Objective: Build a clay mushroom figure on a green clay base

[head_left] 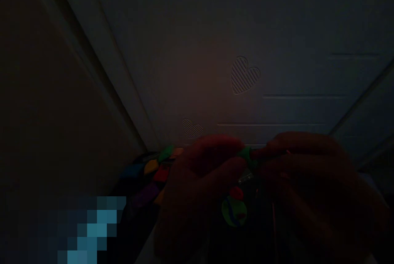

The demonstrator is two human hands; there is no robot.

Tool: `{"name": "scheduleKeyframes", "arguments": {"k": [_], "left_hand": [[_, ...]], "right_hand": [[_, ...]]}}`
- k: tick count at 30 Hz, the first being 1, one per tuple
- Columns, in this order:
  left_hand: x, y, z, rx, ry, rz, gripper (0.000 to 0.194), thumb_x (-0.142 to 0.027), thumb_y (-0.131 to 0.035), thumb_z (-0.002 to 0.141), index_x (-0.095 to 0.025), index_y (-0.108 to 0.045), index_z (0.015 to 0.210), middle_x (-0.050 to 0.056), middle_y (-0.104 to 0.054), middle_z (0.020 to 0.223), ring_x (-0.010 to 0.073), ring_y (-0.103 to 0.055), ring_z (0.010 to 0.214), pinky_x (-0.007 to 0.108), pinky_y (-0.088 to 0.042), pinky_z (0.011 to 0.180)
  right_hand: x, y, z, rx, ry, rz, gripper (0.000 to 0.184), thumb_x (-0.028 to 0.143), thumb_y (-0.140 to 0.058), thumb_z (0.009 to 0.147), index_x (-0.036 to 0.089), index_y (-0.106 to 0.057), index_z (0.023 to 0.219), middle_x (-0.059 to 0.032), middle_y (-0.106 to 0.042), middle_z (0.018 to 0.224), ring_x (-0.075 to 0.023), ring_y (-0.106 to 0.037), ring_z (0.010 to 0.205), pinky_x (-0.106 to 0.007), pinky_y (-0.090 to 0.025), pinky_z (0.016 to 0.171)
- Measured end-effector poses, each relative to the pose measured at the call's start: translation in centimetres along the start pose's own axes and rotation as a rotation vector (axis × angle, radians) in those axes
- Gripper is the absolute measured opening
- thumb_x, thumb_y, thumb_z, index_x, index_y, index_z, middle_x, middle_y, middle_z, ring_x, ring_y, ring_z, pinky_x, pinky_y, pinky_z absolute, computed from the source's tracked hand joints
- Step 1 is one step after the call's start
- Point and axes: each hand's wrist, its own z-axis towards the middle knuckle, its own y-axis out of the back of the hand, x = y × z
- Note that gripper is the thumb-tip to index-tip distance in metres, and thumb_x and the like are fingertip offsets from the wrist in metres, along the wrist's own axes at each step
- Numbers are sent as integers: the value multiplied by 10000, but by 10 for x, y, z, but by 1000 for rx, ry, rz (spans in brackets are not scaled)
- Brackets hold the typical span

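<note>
The picture is very dark. A small green lump (248,156), which looks like modelling clay, sits between my two hands. My left hand (200,174) pinches its left side between thumb and fingers. From the right, the closed fingertips of my right hand (308,169) press against the same lump; whether they hold anything else is too dark to tell. Below the hands lies a round light-green piece (227,210) with a blue stripe and a dark red spot. Touching its top edge is a small red piece (236,193).
Several coloured lumps, among them a yellow one (151,167), a blue one (131,171) and a purple one (146,195), lie left of my left hand. A pale panel with embossed hearts (244,76) stands behind. The lower left corner is pixelated.
</note>
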Motion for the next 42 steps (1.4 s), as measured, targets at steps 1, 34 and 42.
{"name": "scheduleKeyframes", "arguments": {"k": [1, 34, 42], "left_hand": [[0, 0, 0, 0, 1, 1, 139, -198, -690, 656, -259, -654, 776, -37, -673, 761, 94, -612, 701, 169, -507, 625], [3, -2, -1, 16, -87, -43, 189, -175, -690, 656, -291, -652, 800, -73, -684, 738, 66, -631, 656, 108, -506, 569], [3, -1, 1, 22, -60, -19, 173, -186, -698, 646, -276, -654, 787, -55, -689, 716, 77, -629, 627, 127, -497, 558]], "right_hand": [[0, 0, 0, 7, -4, 9, 179, 95, -577, 731, 208, -547, 867, 20, -499, 974, -33, -519, 877, -122, -452, 733], [2, -1, -4, -25, -30, -56, 153, 154, -576, 763, 248, -542, 879, 57, -477, 995, -5, -501, 880, -85, -439, 734], [-1, -3, -3, -37, 12, -60, 195, 121, -594, 745, 215, -526, 902, 40, -487, 992, -15, -503, 889, -106, -440, 758]]}}
